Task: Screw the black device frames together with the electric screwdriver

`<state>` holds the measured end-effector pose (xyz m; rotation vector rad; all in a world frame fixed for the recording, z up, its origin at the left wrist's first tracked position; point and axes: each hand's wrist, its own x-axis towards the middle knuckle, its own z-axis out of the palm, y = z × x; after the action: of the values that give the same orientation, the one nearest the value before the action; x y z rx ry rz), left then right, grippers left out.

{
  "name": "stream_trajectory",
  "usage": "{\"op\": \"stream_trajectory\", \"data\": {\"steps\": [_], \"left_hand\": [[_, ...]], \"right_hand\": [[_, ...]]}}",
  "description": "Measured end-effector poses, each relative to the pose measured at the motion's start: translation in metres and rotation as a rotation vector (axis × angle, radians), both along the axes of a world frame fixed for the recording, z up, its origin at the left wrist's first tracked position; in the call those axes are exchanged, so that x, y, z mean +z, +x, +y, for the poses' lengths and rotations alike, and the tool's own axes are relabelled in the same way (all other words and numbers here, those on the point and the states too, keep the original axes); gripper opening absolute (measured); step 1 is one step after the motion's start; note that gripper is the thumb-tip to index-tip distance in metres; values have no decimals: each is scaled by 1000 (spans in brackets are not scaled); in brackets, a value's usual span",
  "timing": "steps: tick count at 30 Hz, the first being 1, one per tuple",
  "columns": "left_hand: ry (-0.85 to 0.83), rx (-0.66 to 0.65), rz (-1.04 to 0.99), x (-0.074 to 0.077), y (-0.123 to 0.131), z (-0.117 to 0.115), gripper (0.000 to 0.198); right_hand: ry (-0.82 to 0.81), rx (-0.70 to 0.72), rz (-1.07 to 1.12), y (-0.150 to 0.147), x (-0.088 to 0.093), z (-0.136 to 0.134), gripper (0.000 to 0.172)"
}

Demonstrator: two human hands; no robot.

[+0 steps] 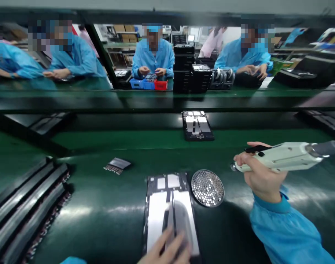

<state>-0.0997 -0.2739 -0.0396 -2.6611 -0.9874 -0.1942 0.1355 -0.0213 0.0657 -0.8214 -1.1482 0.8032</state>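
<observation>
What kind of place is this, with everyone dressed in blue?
Probably an electronics factory: workers in blue coats line a green workbench, a device frame lies there, and the right hand holds an electric screwdriver.

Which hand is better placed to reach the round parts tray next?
Probably the right: the right hand grips the electric screwdriver beside the round parts tray, while the left hand rests on the black device frame.
</observation>
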Motion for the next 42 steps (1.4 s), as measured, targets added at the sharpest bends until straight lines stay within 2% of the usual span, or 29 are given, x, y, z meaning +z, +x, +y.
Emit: {"op": "stream_trajectory", "data": {"steps": [2, 4, 6, 9, 11, 13, 19, 23, 26, 30, 32, 34, 36, 38, 40, 42], "left_hand": [[-87, 187, 7, 10, -20, 39, 48], [-242, 473, 16, 28, -42, 97, 63], [-329, 723, -42, 45, -65, 160, 63], [-327, 830, -59, 60, -91, 235, 60], [-324, 839, -55, 64, -96, 265, 52], [-334, 804, -47, 65, -90, 283, 47], [-442, 590, -38, 60, -45, 336, 67], [-460, 537, -36, 57, -35, 374, 56], [-434, 517, -28, 58, -36, 387, 49], [-314, 579, -52, 66, -32, 378, 45], [-237, 635, -81, 72, -32, 358, 42], [-181, 679, -99, 77, -37, 322, 48], [-150, 695, -96, 79, -49, 267, 57], [-110, 670, -79, 76, -63, 197, 60], [124, 486, -50, 70, -72, 123, 60], [176, 410, -2, 64, -73, 60, 60]], "right_hand": [[12, -23, -13, 3, -1, 1, 26], [18, -50, -31, 5, -2, 3, 26], [19, -71, -41, 7, -2, 5, 27], [-8, -101, -75, 9, -2, 8, 28], [-37, -127, -94, 9, -2, 10, 27], [-69, -140, -93, 9, -3, 12, 27], [-118, -187, -96, 17, -14, 26, 28], [-94, -210, -128, 21, -16, 30, 27], [-106, -198, -107, 22, -13, 29, 28], [-124, -174, -86, 21, -11, 29, 28], [-124, -175, -87, 22, -11, 29, 27], [-120, -183, -94, 22, -12, 29, 26], [-110, -188, -111, 22, -13, 29, 27], [-91, -187, -131, 21, -13, 28, 27], [-70, -194, -139, 21, -14, 28, 26], [-61, -207, -142, 20, -15, 29, 25]]}}
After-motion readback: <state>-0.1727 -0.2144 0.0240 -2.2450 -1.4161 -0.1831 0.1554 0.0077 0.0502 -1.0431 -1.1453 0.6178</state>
